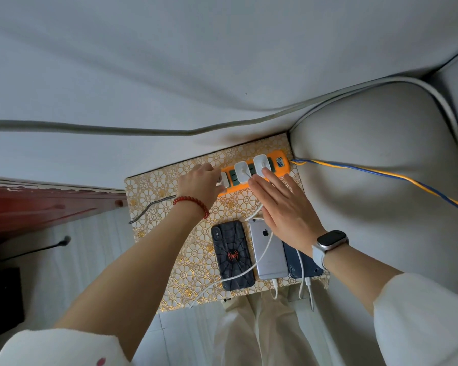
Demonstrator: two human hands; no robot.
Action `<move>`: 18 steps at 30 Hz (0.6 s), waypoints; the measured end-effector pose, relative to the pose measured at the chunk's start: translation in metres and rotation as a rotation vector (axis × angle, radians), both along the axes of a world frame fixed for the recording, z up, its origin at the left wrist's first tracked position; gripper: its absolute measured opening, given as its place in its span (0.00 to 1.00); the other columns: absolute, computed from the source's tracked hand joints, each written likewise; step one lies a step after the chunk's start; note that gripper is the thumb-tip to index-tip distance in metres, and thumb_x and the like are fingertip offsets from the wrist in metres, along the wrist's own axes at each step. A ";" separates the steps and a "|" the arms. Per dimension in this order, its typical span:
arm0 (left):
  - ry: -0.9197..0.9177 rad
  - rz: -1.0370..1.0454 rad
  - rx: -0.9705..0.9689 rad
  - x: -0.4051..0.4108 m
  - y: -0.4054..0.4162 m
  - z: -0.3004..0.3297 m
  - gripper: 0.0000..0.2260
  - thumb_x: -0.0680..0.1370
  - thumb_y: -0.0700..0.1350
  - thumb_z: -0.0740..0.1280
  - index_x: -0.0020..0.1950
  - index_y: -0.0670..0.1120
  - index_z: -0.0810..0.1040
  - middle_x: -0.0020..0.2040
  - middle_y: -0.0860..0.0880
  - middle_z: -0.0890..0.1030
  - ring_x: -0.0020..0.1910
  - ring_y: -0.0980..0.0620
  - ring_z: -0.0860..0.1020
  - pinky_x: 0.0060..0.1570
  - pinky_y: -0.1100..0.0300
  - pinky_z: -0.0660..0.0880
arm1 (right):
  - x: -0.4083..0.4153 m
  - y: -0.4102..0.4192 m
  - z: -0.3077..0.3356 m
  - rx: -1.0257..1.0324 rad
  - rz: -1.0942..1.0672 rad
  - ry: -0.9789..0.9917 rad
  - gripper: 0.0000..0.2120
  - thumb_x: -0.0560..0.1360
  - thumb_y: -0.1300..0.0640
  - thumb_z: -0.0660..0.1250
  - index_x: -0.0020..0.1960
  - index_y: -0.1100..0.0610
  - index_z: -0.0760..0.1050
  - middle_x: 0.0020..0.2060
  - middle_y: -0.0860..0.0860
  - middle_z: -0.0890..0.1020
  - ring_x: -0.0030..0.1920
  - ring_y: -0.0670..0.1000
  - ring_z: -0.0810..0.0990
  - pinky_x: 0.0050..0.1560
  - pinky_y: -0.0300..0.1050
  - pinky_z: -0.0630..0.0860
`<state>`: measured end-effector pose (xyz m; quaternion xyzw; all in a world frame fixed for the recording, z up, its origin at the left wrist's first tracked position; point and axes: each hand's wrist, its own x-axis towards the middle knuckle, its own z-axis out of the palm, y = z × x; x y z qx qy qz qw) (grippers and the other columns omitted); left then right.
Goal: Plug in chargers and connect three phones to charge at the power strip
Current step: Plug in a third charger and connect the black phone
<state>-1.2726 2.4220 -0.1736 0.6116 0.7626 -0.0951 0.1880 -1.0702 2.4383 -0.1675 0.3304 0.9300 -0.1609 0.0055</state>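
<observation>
An orange power strip (276, 171) lies at the far edge of a small table with a gold flower-patterned cover (154, 191). Two white chargers (242, 169) (261, 163) sit plugged in it. My left hand (200, 184) is shut on a third white charger (224, 180) at the strip's left end. My right hand (283, 207) lies flat, fingers together, with its fingertips on the strip. Three phones lie face down near the front edge: a black spider-case phone (232, 256), a silver phone (269, 249) and a dark blue phone (304, 265), partly hidden under my right wrist. White cables (238, 273) run over them.
A blue and yellow cord (381, 175) leaves the strip's right end across a grey cushion (368, 143). A metal flexible hose end (154, 204) lies on the table's left. A red wooden edge (37, 204) stands at the left. White wall fills the back.
</observation>
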 end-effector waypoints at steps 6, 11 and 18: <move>0.065 0.001 -0.025 0.005 0.005 0.000 0.12 0.75 0.52 0.64 0.53 0.46 0.76 0.51 0.48 0.78 0.50 0.48 0.76 0.38 0.55 0.69 | -0.001 0.001 0.002 0.006 0.010 0.013 0.27 0.71 0.60 0.67 0.69 0.60 0.65 0.67 0.55 0.73 0.70 0.57 0.66 0.65 0.62 0.67; 0.118 -0.032 -0.062 0.017 0.016 0.000 0.10 0.75 0.47 0.64 0.51 0.43 0.77 0.49 0.47 0.77 0.49 0.47 0.75 0.39 0.55 0.67 | -0.001 0.002 0.001 0.019 0.020 0.022 0.27 0.70 0.61 0.67 0.68 0.61 0.66 0.65 0.55 0.74 0.69 0.57 0.67 0.64 0.63 0.68; 0.105 0.002 -0.064 0.016 0.014 -0.001 0.10 0.74 0.49 0.66 0.50 0.44 0.77 0.47 0.48 0.77 0.43 0.49 0.74 0.38 0.56 0.67 | -0.003 0.001 0.008 -0.010 0.027 -0.049 0.28 0.70 0.60 0.68 0.68 0.60 0.66 0.66 0.55 0.73 0.70 0.56 0.66 0.64 0.63 0.68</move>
